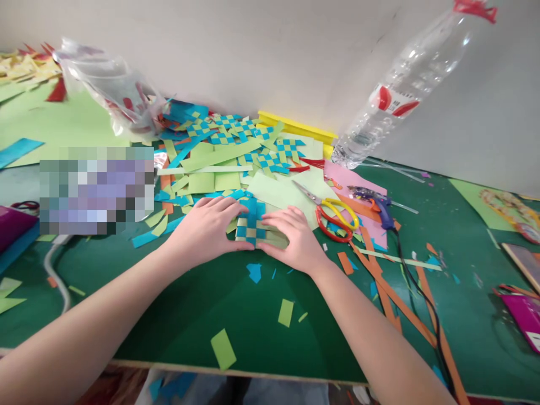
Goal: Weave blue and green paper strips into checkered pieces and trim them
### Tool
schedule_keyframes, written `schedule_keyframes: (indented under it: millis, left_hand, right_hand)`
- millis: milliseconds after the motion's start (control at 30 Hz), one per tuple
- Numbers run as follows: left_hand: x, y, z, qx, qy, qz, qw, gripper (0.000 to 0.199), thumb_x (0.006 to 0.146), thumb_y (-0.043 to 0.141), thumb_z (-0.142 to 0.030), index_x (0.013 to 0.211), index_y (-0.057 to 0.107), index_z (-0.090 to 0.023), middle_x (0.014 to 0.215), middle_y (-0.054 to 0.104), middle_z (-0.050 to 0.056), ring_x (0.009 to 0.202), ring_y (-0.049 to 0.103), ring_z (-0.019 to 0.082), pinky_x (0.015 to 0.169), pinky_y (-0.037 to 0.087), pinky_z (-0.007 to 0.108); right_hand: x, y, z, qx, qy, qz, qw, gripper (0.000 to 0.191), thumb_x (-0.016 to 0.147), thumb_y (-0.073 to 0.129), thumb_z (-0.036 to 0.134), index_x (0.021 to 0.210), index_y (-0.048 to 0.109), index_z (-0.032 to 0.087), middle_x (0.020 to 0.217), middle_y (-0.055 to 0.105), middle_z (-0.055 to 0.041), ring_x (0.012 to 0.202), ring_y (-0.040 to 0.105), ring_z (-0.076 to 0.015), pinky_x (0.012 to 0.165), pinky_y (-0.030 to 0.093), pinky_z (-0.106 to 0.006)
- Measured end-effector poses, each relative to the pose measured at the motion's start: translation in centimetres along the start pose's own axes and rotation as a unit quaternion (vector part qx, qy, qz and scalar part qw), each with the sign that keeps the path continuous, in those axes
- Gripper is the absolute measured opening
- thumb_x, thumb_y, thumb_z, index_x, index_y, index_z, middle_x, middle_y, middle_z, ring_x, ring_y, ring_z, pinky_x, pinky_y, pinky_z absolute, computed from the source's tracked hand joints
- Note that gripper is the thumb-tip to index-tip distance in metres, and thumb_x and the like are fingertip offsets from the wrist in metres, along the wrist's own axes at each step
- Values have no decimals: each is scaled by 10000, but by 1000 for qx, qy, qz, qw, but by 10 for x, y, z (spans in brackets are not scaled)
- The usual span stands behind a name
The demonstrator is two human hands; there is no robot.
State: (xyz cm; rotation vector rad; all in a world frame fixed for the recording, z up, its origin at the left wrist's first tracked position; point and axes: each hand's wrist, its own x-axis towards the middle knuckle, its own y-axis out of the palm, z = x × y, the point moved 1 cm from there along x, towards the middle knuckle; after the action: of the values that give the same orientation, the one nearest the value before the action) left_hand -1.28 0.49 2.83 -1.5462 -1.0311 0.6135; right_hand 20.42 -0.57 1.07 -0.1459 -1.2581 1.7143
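Note:
Between my two hands is a small woven paper piece [252, 223], a checker of blue and pale green strips. My left hand [211, 225] grips its left side, thumb at the lower edge and fingers at the upper left. My right hand [295, 236] pinches its right side, thumb near the bottom corner and fingertips on the right edge, with loose green strips showing beneath the palm. Behind the hands lies a heap of blue and green woven paper pieces [228, 132] and green paper strips [221, 154]. Red-and-yellow scissors [337, 219] rest just right of my right hand.
A glue gun [377, 202] with a black cord lies at right, near orange paper strips [386, 292]. A plastic bottle [400, 95] leans at the wall. Wrapped cups [113, 90] stand back left; a blurred-out object [97, 191] with a cable lies left. Scraps dot the green table [177, 320].

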Motion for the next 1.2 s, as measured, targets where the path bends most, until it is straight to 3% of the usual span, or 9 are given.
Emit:
schedule_keyframes:
  millis: [133,267,433,567,733,900,1200]
  left_hand:
    - [-2,0,4,18,0,24,1000,720,635,647,-740,1161,610,-249,1201,634,104,1151,559,340,958,397,455]
    - [-2,0,2,16,14,32,999,755,655,647,-725,1225,587,-235,1261,619,104,1200,529,344,973,384,457]
    - [-3,1,-4,-12,25,33,999,659,703,663,-653,1221,593,-252,1274,620,96,1202,533,338,998,362,470]
    - [-3,1,-10,-37,5,26,999,743,712,614,-704,1284,542,-236,1319,587,128,1234,500,353,1019,347,511]
    - [-2,0,-11,10,-59,-8,998,492,914,408,-584,1160,614,-211,1208,642,97,1128,547,307,915,431,465]
    - [-1,4,-7,47,-58,-10,997,399,957,387,-474,1074,669,-217,1117,655,68,1078,550,293,865,448,464]
    - [4,12,-2,-95,-83,-20,992,337,937,428,-433,1057,669,-230,1126,645,62,1070,551,265,942,429,465]
  right_hand:
    - [-1,1,-1,-5,1,19,1000,478,791,650,548,1135,602,220,1214,660,-75,1149,587,-232,1109,282,-492]
    - [-1,1,-2,-10,4,16,1000,554,761,662,586,1156,575,208,1178,669,-75,1110,597,-233,1091,294,-475]
    - [0,-3,-5,-24,29,-56,998,326,856,582,499,991,594,203,982,699,-53,935,626,-195,975,378,-417]
    - [0,-3,-6,-39,36,-75,996,220,880,565,413,873,598,196,818,680,-17,818,618,-167,908,394,-382]
    - [0,-2,-2,-49,-17,-27,998,311,834,626,490,928,658,195,949,708,-36,906,607,-181,957,349,-387]
    - [-1,0,-2,-65,-33,12,997,395,820,625,533,997,689,186,1004,694,-51,936,590,-192,989,323,-404]
    - [-2,2,-4,-66,-29,26,997,393,839,596,534,1027,693,203,1041,690,-54,964,583,-195,1036,294,-426]
